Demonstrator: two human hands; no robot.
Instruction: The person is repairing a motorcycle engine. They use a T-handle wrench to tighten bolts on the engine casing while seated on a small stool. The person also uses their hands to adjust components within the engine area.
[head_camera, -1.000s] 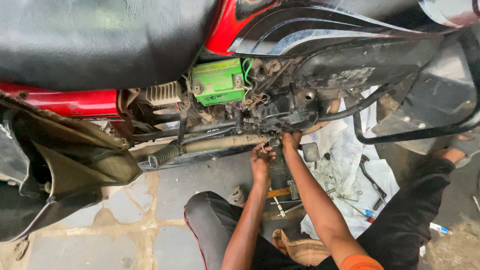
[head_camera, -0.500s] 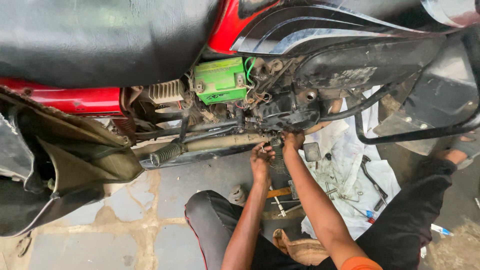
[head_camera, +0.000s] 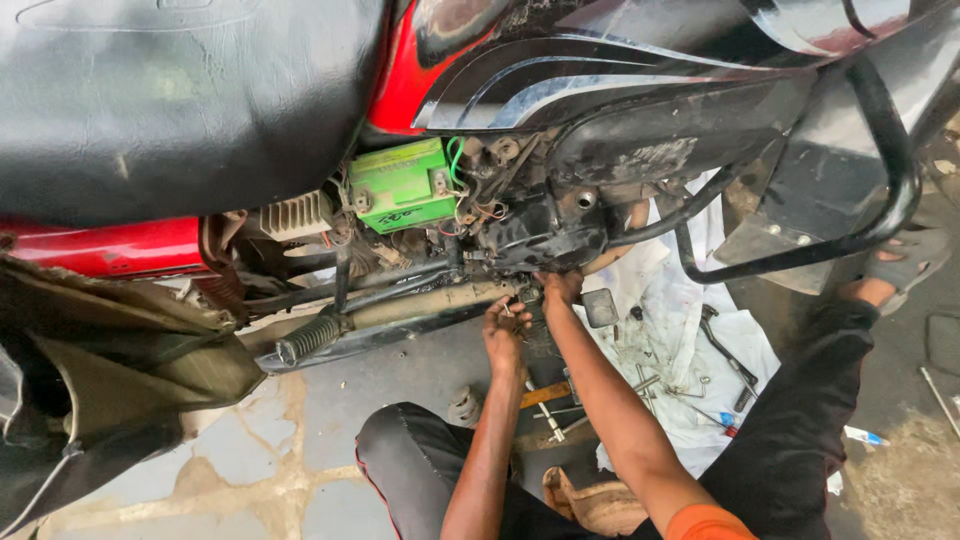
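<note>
Grease coats the black engine casing (head_camera: 540, 240) under the glossy red motorcycle, where the right hand (head_camera: 560, 288) presses up, fingers curled; what it grips cannot be told. Left hand (head_camera: 505, 330) cups half-closed just below, beside a small metal part. Boxy green battery (head_camera: 400, 185) sits above left; a crumpled white cloth (head_camera: 690, 340) holds steel tools

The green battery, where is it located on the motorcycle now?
In the head view the green battery sits left of centre, under the edge of the black seat, above and left of the left hand.
</note>
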